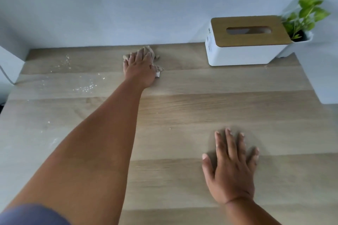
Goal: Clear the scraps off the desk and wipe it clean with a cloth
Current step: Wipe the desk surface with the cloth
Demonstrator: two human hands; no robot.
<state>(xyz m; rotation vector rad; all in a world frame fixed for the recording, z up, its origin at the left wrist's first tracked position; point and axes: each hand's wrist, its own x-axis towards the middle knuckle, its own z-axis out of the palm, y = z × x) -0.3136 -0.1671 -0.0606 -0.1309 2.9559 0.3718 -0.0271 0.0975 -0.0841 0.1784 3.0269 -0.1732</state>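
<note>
My left hand (140, 67) reaches to the far middle of the wooden desk (182, 107) and presses flat on a beige cloth (158, 68), which sticks out around the fingers. My right hand (231, 166) rests flat on the desk near the front right, fingers spread, holding nothing. Small glinting white specks (84, 87) lie scattered over the far left part of the desk. A tiny crumb (170, 128) sits near the middle.
A white tissue box (245, 51) with a wooden lid stands at the back right against the wall. A small green plant (303, 18) in a white pot is beside it. A white object (9, 65) stands at the left edge.
</note>
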